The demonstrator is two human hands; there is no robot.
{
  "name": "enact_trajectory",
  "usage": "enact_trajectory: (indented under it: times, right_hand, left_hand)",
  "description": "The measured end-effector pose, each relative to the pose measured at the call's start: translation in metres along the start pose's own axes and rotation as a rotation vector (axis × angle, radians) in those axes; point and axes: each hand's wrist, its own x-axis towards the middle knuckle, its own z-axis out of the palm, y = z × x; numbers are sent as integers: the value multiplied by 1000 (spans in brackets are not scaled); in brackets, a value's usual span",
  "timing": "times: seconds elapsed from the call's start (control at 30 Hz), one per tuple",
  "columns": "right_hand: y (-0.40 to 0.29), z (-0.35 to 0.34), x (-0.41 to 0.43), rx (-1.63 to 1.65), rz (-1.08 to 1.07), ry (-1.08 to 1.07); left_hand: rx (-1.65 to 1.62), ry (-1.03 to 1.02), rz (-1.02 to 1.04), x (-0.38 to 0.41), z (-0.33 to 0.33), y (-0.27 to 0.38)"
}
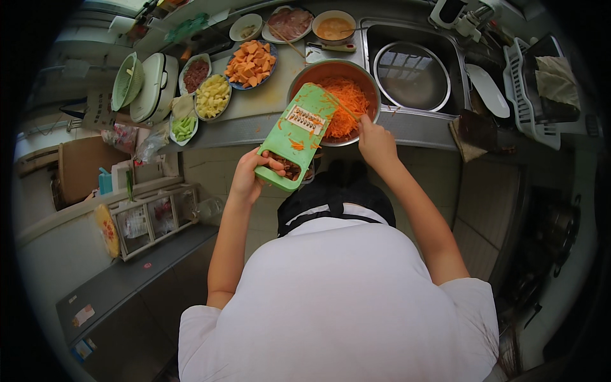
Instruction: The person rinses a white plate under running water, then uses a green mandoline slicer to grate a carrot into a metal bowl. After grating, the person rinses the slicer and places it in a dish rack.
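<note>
My left hand (250, 174) grips the handle of a green plastic grater (284, 133), which lies tilted across the near left rim of a metal bowl (334, 69). Shredded carrot (346, 102) fills much of the bowl, and some shreds cling to the grater's face around its metal blade plate (306, 120). In my right hand (377, 143), at the bowl's near right edge, is a thin stick (344, 108) that looks like a wooden chopstick. It slants over the carrot towards the grater's far end. Its tip is hard to make out.
Orange chunks in a bowl (250, 64), yellow cubes (212, 95), minced meat (196, 75) and chopped greens (184, 128) stand left. Behind are a plate of raw meat (290, 24), a peeler or knife (339, 47) and a bowl of orange liquid (333, 28). A sink (458, 71) lies right.
</note>
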Motion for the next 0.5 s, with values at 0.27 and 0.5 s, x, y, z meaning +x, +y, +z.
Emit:
enact_trajectory:
  times: [0.27, 0.5]
  right_hand:
    - [11, -5, 5, -75, 8, 55]
    - [16, 4, -21, -68, 126, 23]
  left_hand:
    - [-4, -64, -3, 1, -6, 2]
    - [-24, -81, 26, 6, -13, 2]
